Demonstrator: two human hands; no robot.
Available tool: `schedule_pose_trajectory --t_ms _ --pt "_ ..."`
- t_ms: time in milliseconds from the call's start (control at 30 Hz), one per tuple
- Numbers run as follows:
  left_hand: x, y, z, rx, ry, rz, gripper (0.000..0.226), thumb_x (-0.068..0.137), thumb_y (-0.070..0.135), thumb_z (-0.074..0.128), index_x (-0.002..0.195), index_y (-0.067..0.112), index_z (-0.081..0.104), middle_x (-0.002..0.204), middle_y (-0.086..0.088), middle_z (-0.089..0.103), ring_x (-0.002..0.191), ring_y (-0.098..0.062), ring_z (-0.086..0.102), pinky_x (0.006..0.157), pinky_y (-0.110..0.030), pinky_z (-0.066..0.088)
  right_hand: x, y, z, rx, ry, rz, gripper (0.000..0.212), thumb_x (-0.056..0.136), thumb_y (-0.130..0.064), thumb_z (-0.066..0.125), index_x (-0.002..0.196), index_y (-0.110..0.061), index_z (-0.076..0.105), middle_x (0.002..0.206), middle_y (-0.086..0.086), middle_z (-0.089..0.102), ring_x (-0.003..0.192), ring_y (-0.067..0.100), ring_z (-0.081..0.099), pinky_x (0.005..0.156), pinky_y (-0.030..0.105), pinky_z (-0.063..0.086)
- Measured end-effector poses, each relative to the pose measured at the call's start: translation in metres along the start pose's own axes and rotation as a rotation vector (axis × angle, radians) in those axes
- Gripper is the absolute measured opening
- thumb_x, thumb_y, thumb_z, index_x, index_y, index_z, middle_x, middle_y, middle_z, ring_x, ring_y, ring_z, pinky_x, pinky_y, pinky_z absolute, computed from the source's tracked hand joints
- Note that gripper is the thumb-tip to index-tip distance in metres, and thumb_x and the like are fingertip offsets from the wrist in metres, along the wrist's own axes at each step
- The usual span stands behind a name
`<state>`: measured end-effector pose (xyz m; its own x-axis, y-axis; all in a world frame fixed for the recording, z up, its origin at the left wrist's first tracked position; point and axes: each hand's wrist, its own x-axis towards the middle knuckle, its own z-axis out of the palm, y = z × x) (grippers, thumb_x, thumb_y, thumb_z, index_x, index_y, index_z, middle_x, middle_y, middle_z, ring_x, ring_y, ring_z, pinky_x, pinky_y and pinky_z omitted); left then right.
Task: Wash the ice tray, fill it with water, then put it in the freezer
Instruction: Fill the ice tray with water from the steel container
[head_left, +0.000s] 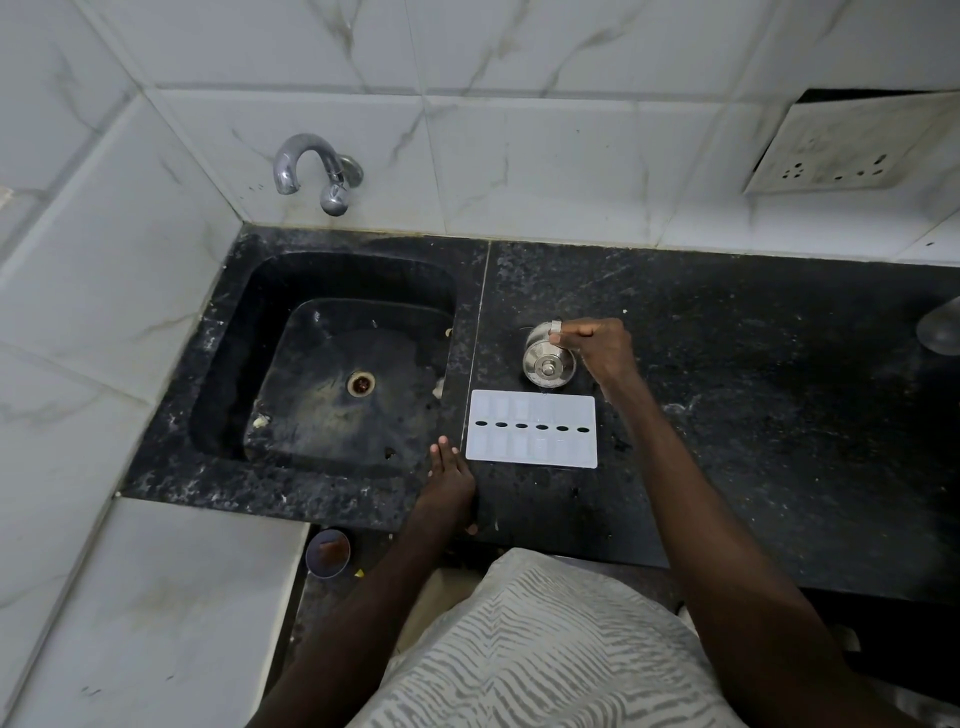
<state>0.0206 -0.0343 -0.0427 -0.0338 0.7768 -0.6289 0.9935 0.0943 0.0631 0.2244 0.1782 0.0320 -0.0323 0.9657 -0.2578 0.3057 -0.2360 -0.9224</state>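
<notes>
Head view takes in a white marble-patterned tiled wall (519, 156) above a black speckled stone surface (727, 364), with a black sink (322, 364) sunk into its left part and a chrome tap (311, 171) mounted on the wall over it; the tap shows no running water. A grubby socket plate (841, 150) sits on the wall at the right.

The ice tray (532, 428) lies flat on the surface just right of the sink's edge, a pale rectangular tray with two rows of compartments and a line of dark oval slots between them. Whether the compartments already hold water I cannot tell for certain, though a thin streak between vessel and tray hints at pouring.

The right hand (597, 345) is closed around a small steel vessel (548, 358), tipped toward the tray's far edge. The left hand (449, 473) rests flat on the surface, fingers loosely extended and holding nothing, just beside the tray's near left corner without clearly touching it.

The tray looks like thin, light plastic, somewhat flexible, and likely slick when wet. Once filled it will be heavier and prone to slopping, and any twist would spill water between compartments. It would best be taken by the two short ends, both hands level, thumbs on the rim rather than in the compartments, and carried slowly to the freezer.
</notes>
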Motion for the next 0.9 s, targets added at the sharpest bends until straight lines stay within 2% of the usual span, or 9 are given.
schedule_pose_trajectory --t_ms 133,267,400,533,633,733,767,900 --pt "0.0 0.0 0.001 0.013 0.01 0.0 0.131 0.078 0.035 0.086 0.153 -0.016 -0.008 0.161 -0.039 -0.013 0.153 -0.052 -0.006 0.124 -0.051 0.021 -0.003 -0.005 0.003 0.075 0.034 0.061 0.02 0.077 -0.004 0.086 0.097 -0.004 0.081 0.091 0.004 0.079 0.074 0.008 0.073 0.072 0.021 0.059" --pt "0.001 0.001 0.001 0.007 0.015 0.001 0.132 0.077 0.036 0.086 0.153 -0.017 -0.008 0.161 -0.039 -0.012 0.153 -0.052 -0.005 0.123 -0.051 0.024 -0.004 -0.007 0.006 0.106 0.017 0.087 0.015 0.078 -0.003 0.085 0.092 -0.006 0.082 0.083 -0.002 0.079 0.071 0.007 0.073 0.066 0.02 0.056" --pt "0.001 0.0 0.002 0.017 0.019 -0.001 0.128 0.079 0.035 0.084 0.152 -0.018 -0.007 0.161 -0.041 -0.011 0.152 -0.053 -0.004 0.123 -0.05 0.024 -0.004 -0.006 0.012 0.09 -0.011 0.066 0.017 0.075 -0.006 0.088 0.091 -0.01 0.083 0.088 0.0 0.08 0.084 0.017 0.077 0.078 0.029 0.061" --pt "0.001 0.0 0.002 -0.027 0.035 -0.021 0.106 0.093 0.024 0.071 0.153 -0.017 -0.006 0.162 -0.039 -0.011 0.153 -0.051 -0.005 0.123 -0.051 0.025 -0.005 -0.008 0.018 0.07 -0.033 0.019 0.019 0.074 -0.007 0.09 0.091 -0.012 0.083 0.088 0.0 0.08 0.079 0.016 0.077 0.076 0.03 0.061" --pt "0.003 0.0 0.002 -0.044 -0.003 -0.017 0.118 0.086 0.027 0.079 0.154 -0.016 -0.008 0.161 -0.038 -0.015 0.153 -0.051 -0.008 0.124 -0.051 0.022 -0.006 -0.011 0.02 0.07 -0.032 -0.008 0.02 0.072 -0.008 0.091 0.09 -0.013 0.083 0.088 -0.002 0.08 0.081 0.014 0.077 0.077 0.029 0.061" --pt "0.002 0.001 0.001 -0.052 0.001 -0.032 0.102 0.095 0.016 0.069 0.153 -0.017 -0.007 0.161 -0.038 -0.015 0.153 -0.051 -0.007 0.125 -0.052 0.021 -0.008 -0.016 0.022 0.055 -0.039 -0.037 0.02 0.072 -0.006 0.091 0.086 -0.018 0.083 0.084 -0.011 0.078 0.078 0.007 0.075 0.075 0.025 0.059" --pt "0.002 0.001 0.0 -0.064 0.011 -0.035 0.099 0.096 0.015 0.067 0.154 -0.016 -0.007 0.161 -0.038 -0.015 0.153 -0.05 -0.007 0.125 -0.052 0.021 -0.008 -0.017 0.022 0.047 -0.045 -0.047 0.02 0.073 -0.006 0.091 0.086 -0.019 0.082 0.084 -0.012 0.078 0.078 0.006 0.075 0.075 0.026 0.06" --pt "0.004 0.0 0.003 -0.045 -0.002 -0.02 0.113 0.089 0.024 0.076 0.154 -0.015 -0.007 0.162 -0.038 -0.014 0.153 -0.05 -0.008 0.123 -0.052 0.023 -0.007 -0.018 0.023 0.019 -0.046 -0.066 0.021 0.072 -0.007 0.091 0.086 -0.021 0.083 0.089 -0.007 0.079 0.084 0.011 0.077 0.082 0.034 0.063"
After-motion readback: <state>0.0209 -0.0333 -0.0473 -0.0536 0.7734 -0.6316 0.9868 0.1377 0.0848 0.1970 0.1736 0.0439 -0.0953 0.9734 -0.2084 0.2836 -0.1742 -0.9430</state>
